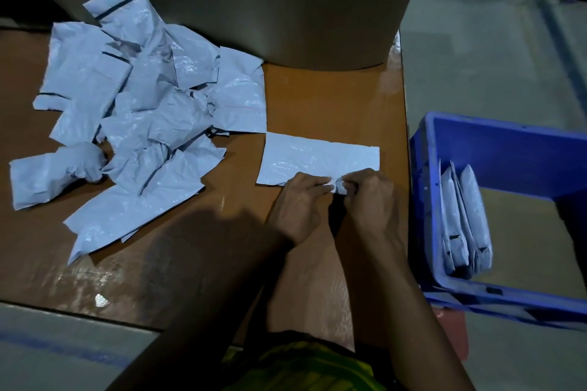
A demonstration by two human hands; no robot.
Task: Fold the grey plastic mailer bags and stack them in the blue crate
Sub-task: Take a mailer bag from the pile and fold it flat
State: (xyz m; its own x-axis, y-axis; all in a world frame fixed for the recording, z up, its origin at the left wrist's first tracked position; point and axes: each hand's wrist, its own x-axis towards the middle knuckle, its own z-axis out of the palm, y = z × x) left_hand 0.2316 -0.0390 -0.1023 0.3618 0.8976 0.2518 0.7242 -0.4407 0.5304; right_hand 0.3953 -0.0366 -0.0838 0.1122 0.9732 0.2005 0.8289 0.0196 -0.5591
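well off to the left of your left hand lay a heap of crumpled grey mailer bags point(136, 111), loose on the glossy wooden table point(333, 98). your left hand point(298, 203) was curled, its fingertips pinching the near edge of the flat mailer bag point(317, 159), which lay just beyond your knuckles. your right hand point(368, 200), close against the left, was pinching that same edge beside it. to the right of your right hand, past the table's edge, stood the blue crate point(419, 187), with a few folded bags point(460, 225) standing on edge against the wall nearest that hand.

the film looked thin, light and slick, too soft to keep a shape, so a crease would likely spring back unless pressed flat. a pinch at mid-edge would probably let the corners droop. gripping nearer the two near corners looked surer, with a flat palm to set the fold. it seemed not fragile, but it might slide on that table.
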